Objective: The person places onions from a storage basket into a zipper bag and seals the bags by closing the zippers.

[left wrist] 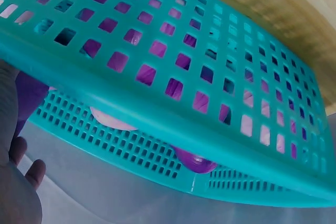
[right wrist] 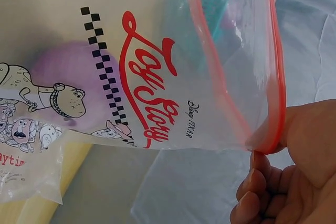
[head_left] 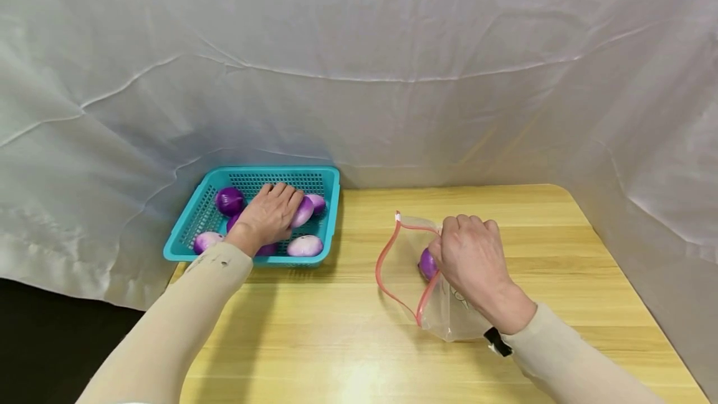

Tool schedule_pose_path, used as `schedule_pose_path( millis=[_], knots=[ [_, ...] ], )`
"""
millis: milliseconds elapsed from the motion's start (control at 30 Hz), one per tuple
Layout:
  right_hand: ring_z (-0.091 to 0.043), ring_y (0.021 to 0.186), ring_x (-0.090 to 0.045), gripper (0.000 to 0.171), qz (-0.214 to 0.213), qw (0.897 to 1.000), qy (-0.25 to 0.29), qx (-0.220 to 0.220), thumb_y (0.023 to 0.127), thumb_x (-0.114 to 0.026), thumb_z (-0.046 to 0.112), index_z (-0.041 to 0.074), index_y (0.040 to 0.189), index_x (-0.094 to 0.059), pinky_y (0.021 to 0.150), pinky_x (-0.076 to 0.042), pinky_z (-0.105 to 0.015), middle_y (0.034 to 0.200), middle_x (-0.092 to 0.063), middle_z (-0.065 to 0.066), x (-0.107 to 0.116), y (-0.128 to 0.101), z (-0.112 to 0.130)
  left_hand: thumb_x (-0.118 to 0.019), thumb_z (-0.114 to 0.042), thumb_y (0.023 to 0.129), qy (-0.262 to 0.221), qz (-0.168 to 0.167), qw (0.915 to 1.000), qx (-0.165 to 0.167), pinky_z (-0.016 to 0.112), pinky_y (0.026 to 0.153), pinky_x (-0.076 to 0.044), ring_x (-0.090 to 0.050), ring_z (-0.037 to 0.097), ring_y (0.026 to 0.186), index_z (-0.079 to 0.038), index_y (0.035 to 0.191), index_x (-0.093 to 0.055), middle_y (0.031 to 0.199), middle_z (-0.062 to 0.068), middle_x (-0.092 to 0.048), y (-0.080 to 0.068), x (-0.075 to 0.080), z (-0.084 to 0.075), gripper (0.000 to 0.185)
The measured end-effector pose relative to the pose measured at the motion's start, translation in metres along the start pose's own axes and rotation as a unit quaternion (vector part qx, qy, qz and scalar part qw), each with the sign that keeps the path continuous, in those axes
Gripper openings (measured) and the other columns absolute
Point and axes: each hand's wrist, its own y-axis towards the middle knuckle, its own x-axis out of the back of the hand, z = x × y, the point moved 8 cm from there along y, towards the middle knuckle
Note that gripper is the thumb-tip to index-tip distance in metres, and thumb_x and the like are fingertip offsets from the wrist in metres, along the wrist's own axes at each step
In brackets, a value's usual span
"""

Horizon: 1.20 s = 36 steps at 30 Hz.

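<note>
A teal perforated basket at the table's back left holds several purple-and-white onions. My left hand lies palm down inside it, fingers curled over one onion. In the left wrist view the basket wall fills the frame, with the left hand at the lower left edge. My right hand pinches the red rim of a clear printed zip bag and holds its mouth open. One purple onion lies inside the bag, seen through the film.
The wooden table stands against draped white cloth on the back and both sides. The basket overhangs the table's left edge slightly. Bare wood lies between basket and bag and along the front.
</note>
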Motion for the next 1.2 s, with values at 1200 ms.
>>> schedule_pose_path(
  millis=[1200],
  knots=[
    [-0.025,0.054,-0.037,0.024,-0.014,1.0,0.012,-0.001,0.08,-0.051,0.007,0.013,0.063,-0.035,0.058,-0.03,-0.039,0.059,-0.034,-0.001,0.0,0.013,-0.008,-0.084,-0.037,0.082,-0.046,-0.211,0.9762,-0.016,0.055,0.107,-0.044,-0.054,0.039,0.121,-0.003,0.141,-0.05,0.127,0.019,-0.058,-0.013,0.087,-0.046,0.076]
  ],
)
